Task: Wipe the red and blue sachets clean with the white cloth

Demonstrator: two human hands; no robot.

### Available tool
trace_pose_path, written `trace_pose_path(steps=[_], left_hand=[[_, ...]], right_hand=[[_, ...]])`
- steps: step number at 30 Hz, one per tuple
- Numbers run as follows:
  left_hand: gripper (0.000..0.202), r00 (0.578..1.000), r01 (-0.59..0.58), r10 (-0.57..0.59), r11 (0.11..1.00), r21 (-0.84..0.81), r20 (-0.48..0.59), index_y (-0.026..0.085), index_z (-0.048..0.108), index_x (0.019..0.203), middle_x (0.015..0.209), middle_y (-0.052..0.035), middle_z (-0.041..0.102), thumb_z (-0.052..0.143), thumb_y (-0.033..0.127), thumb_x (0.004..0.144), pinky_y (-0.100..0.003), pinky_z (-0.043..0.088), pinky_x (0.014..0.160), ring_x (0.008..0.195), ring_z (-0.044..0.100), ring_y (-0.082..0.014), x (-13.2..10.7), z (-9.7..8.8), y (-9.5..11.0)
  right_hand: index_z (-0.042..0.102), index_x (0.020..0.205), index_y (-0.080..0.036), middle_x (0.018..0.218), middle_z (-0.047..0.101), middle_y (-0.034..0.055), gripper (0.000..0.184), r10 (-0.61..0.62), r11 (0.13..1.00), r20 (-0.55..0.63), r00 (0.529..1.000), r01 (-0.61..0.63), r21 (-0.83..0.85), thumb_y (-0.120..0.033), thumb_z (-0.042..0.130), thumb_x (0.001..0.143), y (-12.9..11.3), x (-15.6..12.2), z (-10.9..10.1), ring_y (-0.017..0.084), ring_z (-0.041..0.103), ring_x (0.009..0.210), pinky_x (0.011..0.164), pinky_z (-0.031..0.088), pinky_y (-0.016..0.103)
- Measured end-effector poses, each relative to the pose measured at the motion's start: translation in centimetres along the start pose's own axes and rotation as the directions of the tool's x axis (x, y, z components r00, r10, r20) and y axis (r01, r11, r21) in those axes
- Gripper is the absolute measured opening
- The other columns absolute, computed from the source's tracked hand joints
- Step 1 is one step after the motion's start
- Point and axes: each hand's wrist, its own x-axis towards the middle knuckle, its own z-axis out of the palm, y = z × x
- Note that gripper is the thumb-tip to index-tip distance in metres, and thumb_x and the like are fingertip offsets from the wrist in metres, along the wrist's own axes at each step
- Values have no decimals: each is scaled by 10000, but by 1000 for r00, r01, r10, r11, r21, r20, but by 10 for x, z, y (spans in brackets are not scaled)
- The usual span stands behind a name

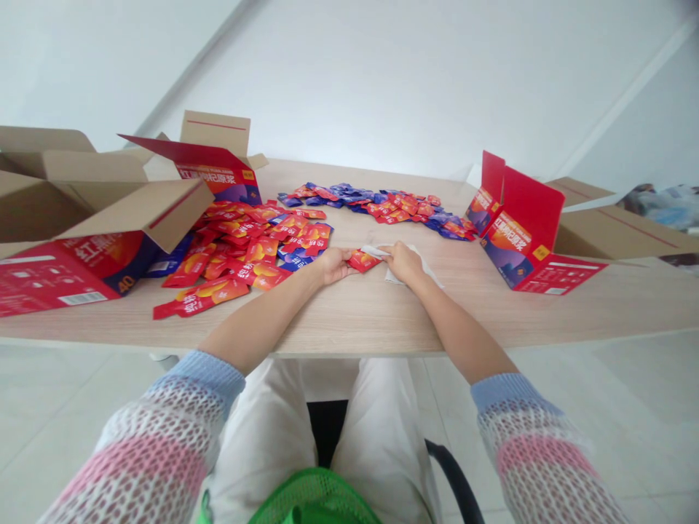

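My left hand (pixel 333 266) and my right hand (pixel 404 263) rest close together on the wooden table (pixel 360 313). Between them lies a small red sachet (pixel 363 260), pinched at its left end by my left hand. My right hand presses on a white paper sheet (pixel 418 271), whose strip (pixel 374 251) reaches over towards the sachet. Just left of my left hand spreads a heap of red sachets (pixel 245 247) printed with yellow. Beyond my hands lies a longer band of mixed blue and red sachets (pixel 371 206).
Open red printed cartons stand at the table's left (pixel 218 175) and right (pixel 524 233), beside open cardboard shipping boxes (pixel 70 196) (pixel 617 233). The table's near edge crosses in front of my forearms. A green mesh basket (pixel 317 502) sits on my lap.
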Motion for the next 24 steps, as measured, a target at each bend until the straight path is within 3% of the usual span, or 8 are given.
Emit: trace_pose_path(steps=[3, 7, 12, 15, 19, 21, 24], left_hand=[[429, 998, 1, 0, 1000, 27, -70, -31, 504, 1252, 1012, -205, 669, 327, -5, 862, -365, 553, 815, 859, 681, -222, -2, 3, 1], [449, 997, 7, -5, 1000, 20, -79, -29, 496, 1272, 1041, -216, 666, 314, -10, 861, -348, 548, 830, 881, 687, -225, -4, 7, 0], [513, 996, 23, -25, 999, -29, -83, 27, 480, 1315, 1066, -192, 671, 286, -31, 843, -362, 550, 841, 902, 690, -219, -4, 11, 1], [501, 998, 36, -38, 998, -43, -47, 31, 501, 1298, 1069, -198, 671, 298, -25, 844, -368, 545, 856, 915, 688, -228, -5, 11, 2], [474, 999, 37, -38, 998, -48, -11, 28, 547, 1244, 1044, -196, 680, 323, -28, 829, -339, 544, 856, 901, 691, -219, -6, 8, 1], [464, 999, 29, -29, 999, -37, -14, 28, 560, 1221, 1019, -187, 688, 334, -33, 821, -340, 548, 845, 882, 693, -214, -6, 8, -1], [458, 999, -24, 23, 1000, -20, -38, 32, 584, 1181, 980, -168, 699, 343, -57, 802, -334, 558, 818, 849, 693, -203, -2, 7, -3]], right_hand=[[575, 1279, -381, 1064, 582, 105, 379, 79, 997, 8, 997, -79, -21, -327, 419, 938, 11, 3, 2, 251, 614, 921, 714, 434, 302], [623, 1226, -374, 1070, 587, 117, 363, 170, 985, -19, 985, -170, 5, -282, 450, 920, 31, 5, 2, 259, 620, 911, 715, 443, 315], [623, 1230, -343, 1121, 617, 83, 361, 274, 951, -147, 951, -245, 188, -265, 494, 902, 62, 8, -4, 229, 596, 954, 804, 449, 323], [604, 1261, -300, 1140, 616, 74, 380, 208, 954, -310, 928, -122, 275, -272, 478, 904, 62, 8, -12, 232, 563, 1009, 887, 433, 357], [574, 1297, -258, 1065, 609, 84, 403, 13, 936, -447, 895, 147, 321, -298, 442, 918, 26, 3, -17, 234, 550, 992, 890, 435, 367], [562, 1307, -266, 1044, 599, 76, 405, -103, 909, -430, 897, 260, 325, -300, 450, 920, 4, -2, -13, 222, 554, 956, 859, 442, 343], [551, 1316, -278, 1033, 590, 63, 409, -332, 858, -278, 901, 411, 309, -283, 487, 912, -17, -7, -2, 206, 556, 939, 835, 435, 308]])
